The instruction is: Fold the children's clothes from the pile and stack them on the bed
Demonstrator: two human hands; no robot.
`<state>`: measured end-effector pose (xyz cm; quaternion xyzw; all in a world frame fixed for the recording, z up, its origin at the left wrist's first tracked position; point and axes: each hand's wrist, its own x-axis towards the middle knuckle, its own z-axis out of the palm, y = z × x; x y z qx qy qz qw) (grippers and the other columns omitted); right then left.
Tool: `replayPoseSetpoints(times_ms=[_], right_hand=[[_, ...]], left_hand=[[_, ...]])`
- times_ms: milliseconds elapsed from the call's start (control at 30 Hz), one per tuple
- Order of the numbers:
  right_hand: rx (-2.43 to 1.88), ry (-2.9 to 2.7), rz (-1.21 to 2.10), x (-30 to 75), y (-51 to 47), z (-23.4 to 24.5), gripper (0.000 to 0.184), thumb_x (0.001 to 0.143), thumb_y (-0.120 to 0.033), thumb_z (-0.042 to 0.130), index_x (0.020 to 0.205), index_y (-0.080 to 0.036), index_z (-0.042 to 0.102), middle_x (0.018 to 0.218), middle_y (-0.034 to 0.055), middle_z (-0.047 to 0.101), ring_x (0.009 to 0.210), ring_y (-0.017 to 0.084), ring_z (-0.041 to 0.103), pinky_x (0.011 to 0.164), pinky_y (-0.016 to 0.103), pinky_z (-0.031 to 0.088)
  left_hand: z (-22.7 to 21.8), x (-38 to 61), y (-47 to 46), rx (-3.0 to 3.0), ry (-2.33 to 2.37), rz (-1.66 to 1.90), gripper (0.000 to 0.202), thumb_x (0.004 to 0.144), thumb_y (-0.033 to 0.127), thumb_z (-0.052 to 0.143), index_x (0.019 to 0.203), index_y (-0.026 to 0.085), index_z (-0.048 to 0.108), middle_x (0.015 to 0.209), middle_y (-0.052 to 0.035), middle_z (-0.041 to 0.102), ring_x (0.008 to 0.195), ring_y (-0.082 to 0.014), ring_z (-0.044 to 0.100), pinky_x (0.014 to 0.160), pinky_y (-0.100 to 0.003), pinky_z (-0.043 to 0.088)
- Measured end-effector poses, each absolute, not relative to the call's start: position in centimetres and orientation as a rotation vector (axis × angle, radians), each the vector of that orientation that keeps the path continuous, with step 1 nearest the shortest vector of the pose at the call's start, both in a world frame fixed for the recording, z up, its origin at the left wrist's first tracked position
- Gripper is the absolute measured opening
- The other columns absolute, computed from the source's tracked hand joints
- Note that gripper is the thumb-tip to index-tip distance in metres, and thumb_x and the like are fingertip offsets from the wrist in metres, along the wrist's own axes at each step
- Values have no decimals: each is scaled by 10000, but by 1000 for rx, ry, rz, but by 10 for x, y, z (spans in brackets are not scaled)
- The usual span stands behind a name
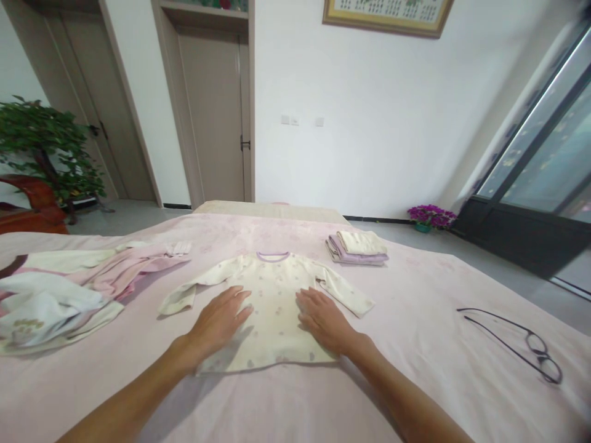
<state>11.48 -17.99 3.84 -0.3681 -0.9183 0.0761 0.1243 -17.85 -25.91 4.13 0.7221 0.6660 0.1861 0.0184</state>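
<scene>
A small cream long-sleeved shirt (272,314) with a lilac neckline and a faint print lies spread on the pink sheet (286,406), its collar away from me and both sleeves out to the sides. My left hand (226,317) rests on the left part of its body, fingers stretched out. On the right part lies my right hand (323,317), flat, with its fingers extended. Neither hand grips the cloth. Beyond the right sleeve sits a stack of folded clothes (360,246) in cream and lilac.
A loose heap of clothes (60,295), white and pink, lies at the left. Black-framed eyeglasses (538,357) rest unfolded on the sheet at the right. Farther off are a leafy plant (46,147), a wooden chair (32,203) and a pot of purple flowers (431,216).
</scene>
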Motion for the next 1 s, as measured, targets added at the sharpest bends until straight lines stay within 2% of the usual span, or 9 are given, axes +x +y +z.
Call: replayPoseSetpoints(times_ms=[67,133,267,367,433,600,767,900,1000], right_hand=[[-1002,-2735,285,112,-182,33,491,976,-416,405,1423,-225,470,1505,91,416,1393,250,341,1146,409,238],[-1049,-2676,326,118,-178,30,430,990,-398,370,1341,-236,559,1430,76,511,1326,225,436,1112,361,299],[-1482,-2327,127,158,-149,36,372,975,-316,365,1217,-226,634,1251,82,622,1157,213,557,999,322,397],[-1902,-2145,-97,201,-126,41,416,932,-402,435,1237,-184,616,1247,143,586,1141,298,536,913,407,427],[-2110,-2121,3,227,-115,42,440,889,-499,473,1121,-181,670,1166,157,606,1086,322,552,822,406,445],[-2090,-2112,239,260,-94,31,218,825,-351,509,833,-201,667,894,73,669,864,225,606,673,293,398],[-1938,-1780,247,271,-51,23,294,876,-341,422,978,-168,637,871,53,690,772,179,627,636,253,410],[-1969,-1658,137,277,-22,20,376,909,-317,382,1170,-139,585,1000,94,688,877,204,640,714,272,441],[-1969,-1713,88,277,-17,14,348,895,-264,434,1194,-175,586,1133,92,659,1015,215,610,824,289,431]], left_hand=[[30,-154,-247,2259,2001,608,458,939,443,433,1348,272,547,1444,-90,509,1381,-273,401,1122,-436,345],[19,-134,-242,2260,1950,540,528,951,480,404,1423,255,475,1505,-107,430,1431,-294,311,1153,-472,290],[8,-116,-248,2292,1931,337,612,949,530,381,1473,215,410,1574,-134,282,1467,-325,191,1176,-535,196],[12,-116,-253,2339,1934,264,603,955,527,373,1484,239,386,1585,-117,261,1472,-309,176,1180,-536,178],[15,-117,-254,2344,1937,229,600,956,524,374,1487,245,379,1585,-115,261,1473,-302,179,1181,-529,180],[13,-117,-252,2356,1938,244,587,957,515,384,1487,264,377,1584,-104,269,1474,-298,180,1180,-536,175],[5,-118,-251,2367,1943,284,577,959,519,381,1485,282,380,1587,-92,265,1474,-292,184,1184,-526,169],[3,-118,-250,2363,1940,281,580,960,533,372,1486,290,377,1590,-89,258,1475,-291,182,1184,-524,168],[3,-118,-249,2372,1938,260,584,960,536,368,1492,293,366,1593,-90,248,1478,-289,169,1185,-521,165]])
